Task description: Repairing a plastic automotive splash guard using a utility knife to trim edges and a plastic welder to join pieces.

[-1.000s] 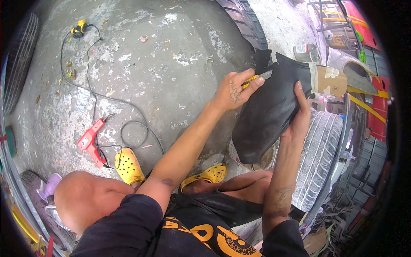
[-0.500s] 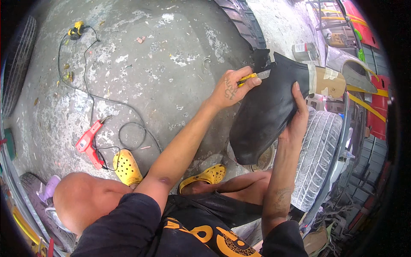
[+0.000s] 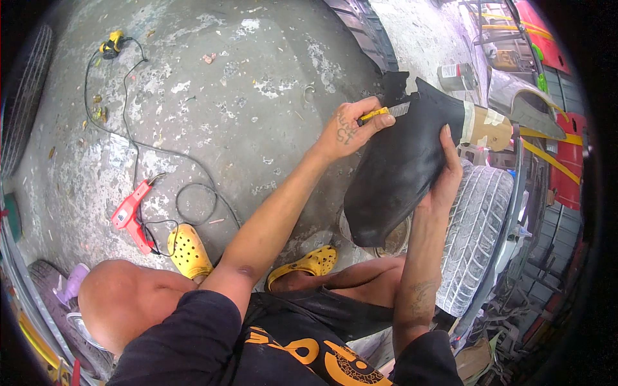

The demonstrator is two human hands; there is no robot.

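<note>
My left hand (image 3: 353, 125) is closed on a yellow utility knife (image 3: 374, 114), its exposed blade lying against the upper edge of a black molded panel (image 3: 393, 174), beside a ragged notch. My right hand (image 3: 441, 177) grips the panel's right side from beneath, thumb up along the edge. At the panel's top right is a brown cardboard piece (image 3: 486, 132) with masking tape on it. The panel is held tilted over a round container (image 3: 396, 241), which it partly hides.
A red hot-tool gun (image 3: 132, 209) and cord lie on the concrete floor near a yellow-black plug (image 3: 112, 44). A tire (image 3: 476, 225) stands right of my legs; another (image 3: 29, 96) is at far left. A can (image 3: 455, 77) and metal car parts (image 3: 518, 103) are at upper right.
Over the last second my left hand and the knife have shifted slightly left and up along the notched edge. The panel is tilted almost the same, held in my right hand.
</note>
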